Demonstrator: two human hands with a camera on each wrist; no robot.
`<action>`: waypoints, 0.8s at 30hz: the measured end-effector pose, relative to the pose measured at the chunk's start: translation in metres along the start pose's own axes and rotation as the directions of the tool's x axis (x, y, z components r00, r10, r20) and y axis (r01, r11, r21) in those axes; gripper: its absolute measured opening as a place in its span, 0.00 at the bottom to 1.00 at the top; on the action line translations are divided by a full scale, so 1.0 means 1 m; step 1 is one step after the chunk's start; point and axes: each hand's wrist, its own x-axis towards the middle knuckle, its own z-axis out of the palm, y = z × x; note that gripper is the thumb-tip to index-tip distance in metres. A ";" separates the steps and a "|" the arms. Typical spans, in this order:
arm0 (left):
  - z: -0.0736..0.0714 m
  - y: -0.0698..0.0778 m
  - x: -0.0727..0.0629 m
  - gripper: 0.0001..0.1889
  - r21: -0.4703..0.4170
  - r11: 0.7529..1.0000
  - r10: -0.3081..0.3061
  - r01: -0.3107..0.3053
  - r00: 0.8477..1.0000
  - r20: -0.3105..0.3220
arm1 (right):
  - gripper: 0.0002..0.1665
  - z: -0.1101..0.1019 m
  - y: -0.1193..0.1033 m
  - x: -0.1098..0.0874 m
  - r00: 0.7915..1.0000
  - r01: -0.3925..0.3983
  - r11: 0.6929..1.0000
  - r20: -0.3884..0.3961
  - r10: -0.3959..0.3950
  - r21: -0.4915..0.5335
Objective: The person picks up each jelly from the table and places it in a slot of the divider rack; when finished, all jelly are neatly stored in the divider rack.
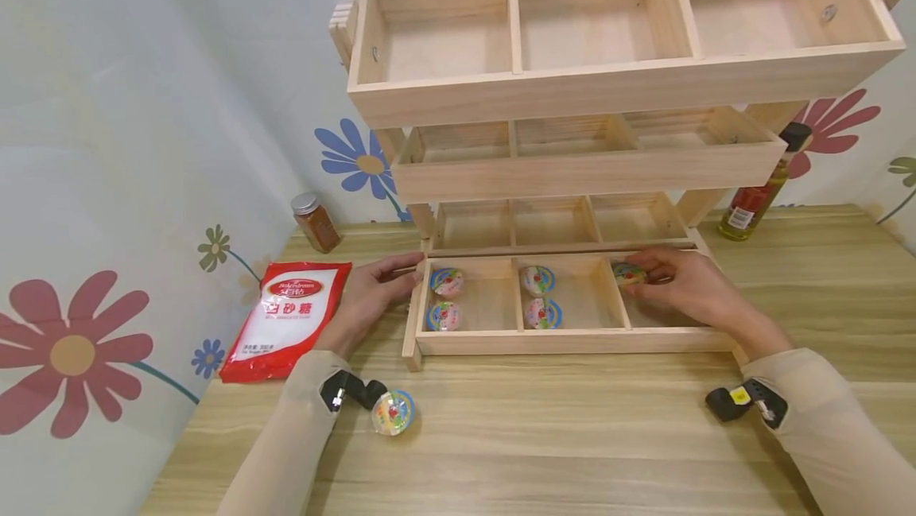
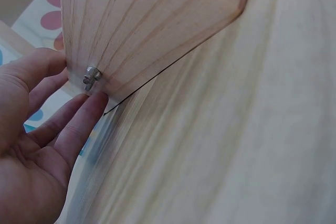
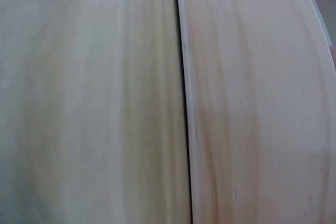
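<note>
In the head view, my right hand [image 1: 690,285] reaches into the right compartment of the bottom tray of a wooden tiered rack [image 1: 572,342]. Its thumb and fingers pinch a small jelly cup [image 1: 628,274] with a colourful lid. My left hand [image 1: 375,293] is at the rack's left side; in the left wrist view its fingers touch the wooden side panel [image 2: 157,30] beside a metal bolt [image 2: 92,74]. Two jelly cups [image 1: 447,281] sit in the left compartment, and two more cups [image 1: 542,313] in the middle one. Another jelly cup [image 1: 393,413] lies on the table by my left wrist.
A red and white sugar bag [image 1: 286,321] lies left of the rack, with a spice jar [image 1: 316,222] behind it. At the back right stands a bottle [image 1: 762,194] with a black cap. The rack's upper trays [image 1: 615,87] overhang the bottom one.
</note>
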 end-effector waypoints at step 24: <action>0.000 0.000 0.000 0.22 0.007 1.000 -0.005 0.005 1.000 -0.015 | 0.26 -0.007 0.002 -0.001 1.000 0.025 0.999 0.001 -0.025 0.046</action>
